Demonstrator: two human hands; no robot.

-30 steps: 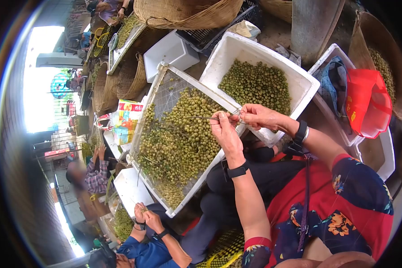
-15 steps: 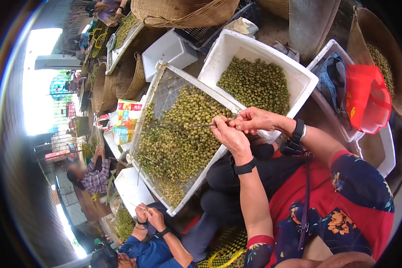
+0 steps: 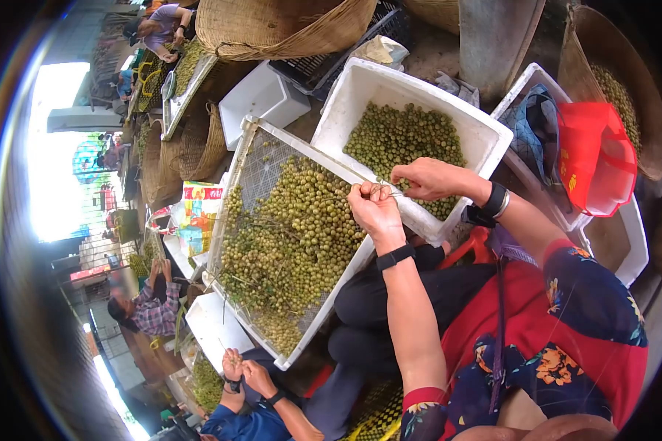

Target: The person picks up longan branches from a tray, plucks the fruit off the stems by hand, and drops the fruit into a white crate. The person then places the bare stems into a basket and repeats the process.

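Observation:
My left hand [image 3: 377, 213] is closed, fingers curled in a pinch around what looks like a thin twig, just above the near edge of a white-framed mesh tray [image 3: 260, 170]. My right hand [image 3: 428, 179] hangs over a white foam box [image 3: 485, 131], its fingers bent together; whatever they hold, if anything, is hidden. Round green-yellow fruits [image 3: 309, 198] are heaped on the tray, with thin stems and smaller fruits among them. Loose fruits [image 3: 401, 136] also fill the bottom of the foam box.
A red bag [image 3: 596, 158] sits in another foam box at the right. Woven baskets [image 3: 287, 29] stand at the top. At lower left, a co-worker's hands [image 3: 246, 375] are by the tray's corner. Other people sit farther back. A colourful bag [image 3: 201, 217] lies beyond the tray.
My hands, which were together over the tray's edge, are now apart. The right hand has shifted over the foam box; the left stays near the tray's edge. The view has shifted slightly.

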